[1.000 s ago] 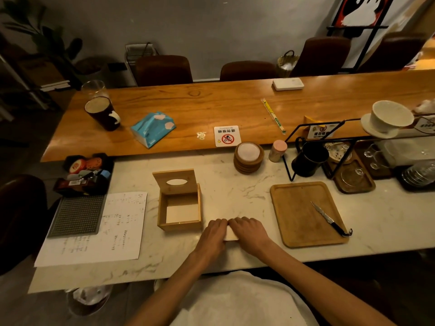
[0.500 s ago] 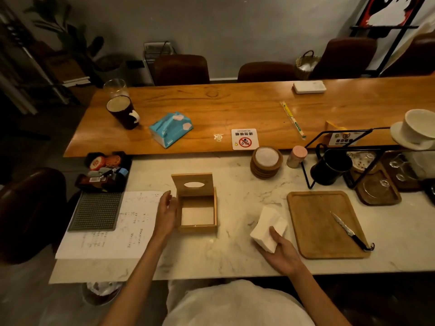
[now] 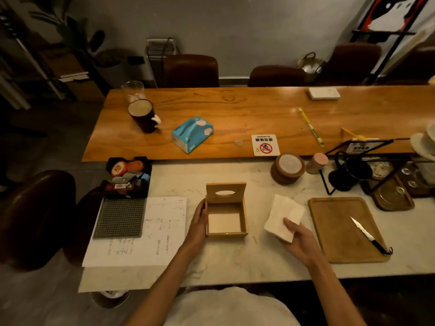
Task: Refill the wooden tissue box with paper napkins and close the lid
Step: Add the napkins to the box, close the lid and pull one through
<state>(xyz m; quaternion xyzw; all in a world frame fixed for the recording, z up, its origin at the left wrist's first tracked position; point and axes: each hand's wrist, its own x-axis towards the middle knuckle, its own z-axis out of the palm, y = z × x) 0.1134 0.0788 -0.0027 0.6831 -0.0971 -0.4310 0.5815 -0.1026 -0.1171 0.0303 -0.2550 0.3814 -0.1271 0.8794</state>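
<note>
Our bare left forearm [image 3: 164, 276] reaches up from the lower edge. Our left hand [image 3: 199, 222] stands on its edge, fingers fairly straight, against the left wall of the box [image 3: 226, 234]. Our right forearm [image 3: 329, 278] comes in from the lower right. Our right hand [image 3: 300, 242] lies palm up and pinches the near corner of the napkins [image 3: 280, 215], thumb on top.

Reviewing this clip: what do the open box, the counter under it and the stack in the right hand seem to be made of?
The box: light wood, matte, thin tan panels; maybe bamboo. The counter: pale marble-look stone, grey veins, slight sheen; possibly laminate. The napkin stack, pinched by the right hand: soft white paper, layered edges.
</note>
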